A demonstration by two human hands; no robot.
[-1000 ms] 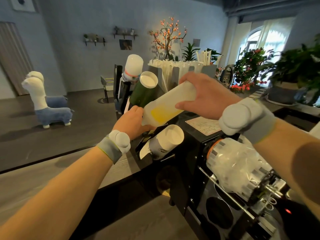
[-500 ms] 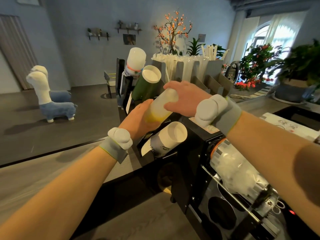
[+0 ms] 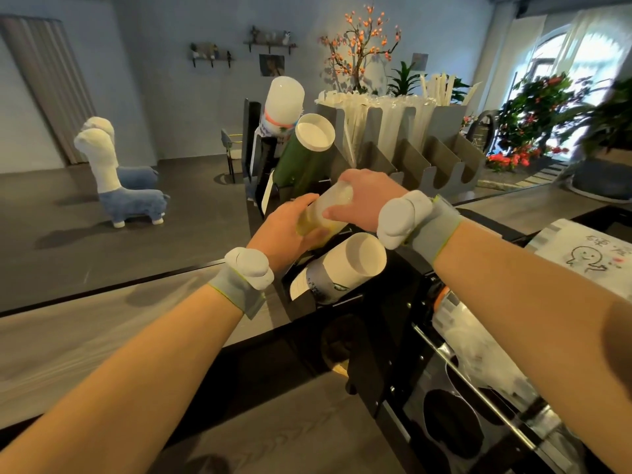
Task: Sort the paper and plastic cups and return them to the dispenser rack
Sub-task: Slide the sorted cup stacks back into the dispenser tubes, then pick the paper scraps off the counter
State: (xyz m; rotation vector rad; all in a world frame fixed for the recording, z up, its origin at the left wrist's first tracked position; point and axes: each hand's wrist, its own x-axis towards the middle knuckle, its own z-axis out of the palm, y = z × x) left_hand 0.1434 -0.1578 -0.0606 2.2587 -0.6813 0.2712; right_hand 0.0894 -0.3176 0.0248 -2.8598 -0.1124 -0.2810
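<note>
Two hands (image 3: 285, 230) (image 3: 367, 196) gripping translucent cup stack (image 3: 325, 217), rack (image 3: 307, 292) holding paper cup stacks (image 3: 345, 268)

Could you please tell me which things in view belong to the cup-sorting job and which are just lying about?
Part of the job:
- frosted plastic cup stack with yellow print, held by left hand and right hand
- green paper cup stack
- white paper cup stack
- black dispenser rack

Just lying about:
- grey metal straw holder
- blue-and-white alpaca figures
- potted red-flowered plants
</note>
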